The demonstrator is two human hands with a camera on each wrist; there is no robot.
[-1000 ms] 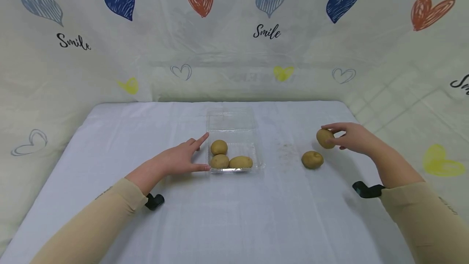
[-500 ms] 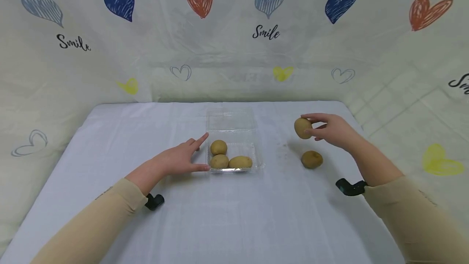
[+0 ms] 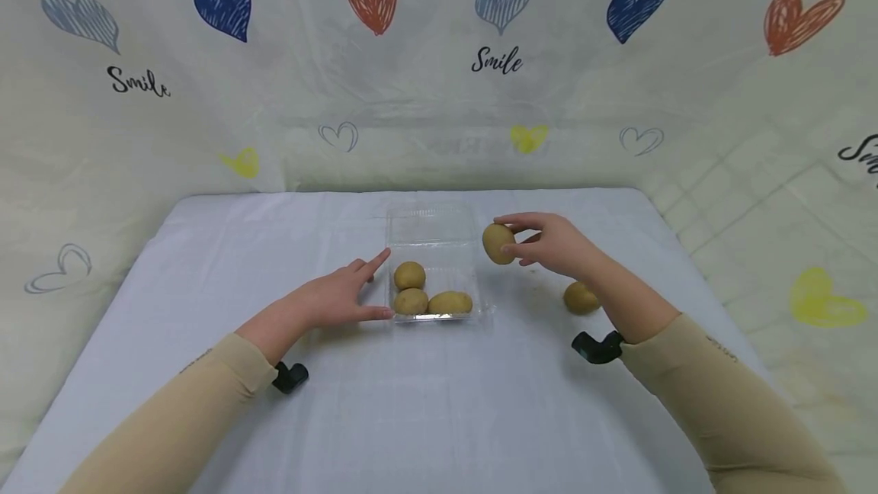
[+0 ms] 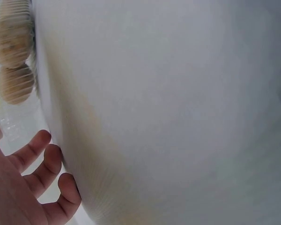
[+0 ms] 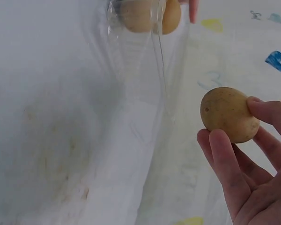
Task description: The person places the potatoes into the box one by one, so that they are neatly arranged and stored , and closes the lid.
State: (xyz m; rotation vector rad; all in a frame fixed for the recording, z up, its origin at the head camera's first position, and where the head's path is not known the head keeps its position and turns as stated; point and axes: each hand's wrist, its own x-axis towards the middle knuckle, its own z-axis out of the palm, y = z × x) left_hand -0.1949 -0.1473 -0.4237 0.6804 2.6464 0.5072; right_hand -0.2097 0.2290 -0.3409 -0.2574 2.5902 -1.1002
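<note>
My right hand (image 3: pixel 552 244) pinches a potato (image 5: pixel 229 114) between thumb and fingertips, held up just right of a clear plastic clamshell box (image 3: pixel 453 256). The box lies with its lid folded back away from me. Inside it are three potatoes: one round potato (image 3: pixel 409 276) behind another potato (image 3: pixel 411 302) on the left, and an oval potato (image 3: pixel 450 303) at the front. At the box's left side rests my left hand (image 3: pixel 332 297), forefinger and thumb spread along the edge. The left wrist view shows its other fingers (image 4: pixel 51 161) loosely bent and holding nothing.
A further potato (image 3: pixel 581 298) lies on the white cloth (image 3: pixel 411 402) to the right, partly covered by my right forearm. Brownish smudges (image 5: pixel 70 145) mark the cloth beside the box. Behind the table hangs a pale backdrop (image 3: pixel 425 97) printed with hearts.
My right hand has carried its potato leftward from the right side of the table to beside the box. My left hand has stayed at the box's edge.
</note>
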